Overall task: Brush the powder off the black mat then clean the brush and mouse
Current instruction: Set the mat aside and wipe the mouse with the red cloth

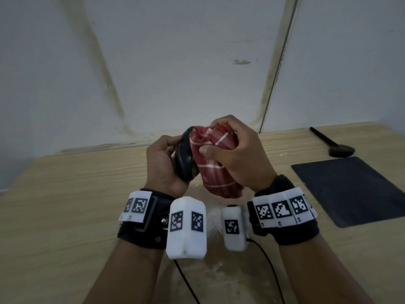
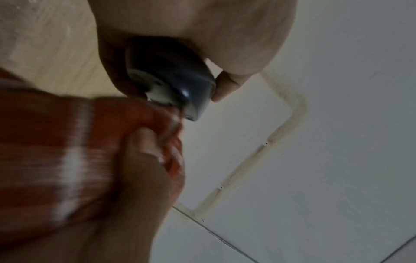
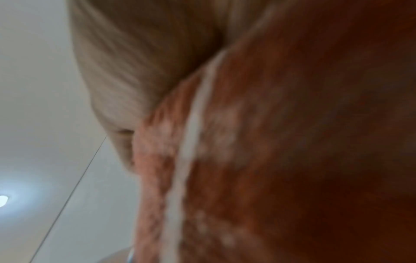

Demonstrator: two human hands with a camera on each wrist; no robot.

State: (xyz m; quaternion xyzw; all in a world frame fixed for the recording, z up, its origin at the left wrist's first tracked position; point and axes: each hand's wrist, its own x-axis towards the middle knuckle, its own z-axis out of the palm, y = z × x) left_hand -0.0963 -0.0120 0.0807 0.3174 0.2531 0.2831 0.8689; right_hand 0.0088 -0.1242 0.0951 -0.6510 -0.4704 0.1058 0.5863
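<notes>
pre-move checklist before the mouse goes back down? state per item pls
1. Left hand grips the dark computer mouse clear of the table: ok.
2. Right hand holds the bunched red cloth with white stripes against the mouse: ok.
3. Mouse free of powder: cannot tell; the cloth covers part of it and the wrist views are blurred.
4. Black rectangular mat shows no obvious powder: ok.
5. Black brush lies on the wooden table beyond the mat: ok; whether it is clean: cannot tell.
6. White powder on the table beneath the wrists: not ok.
</notes>
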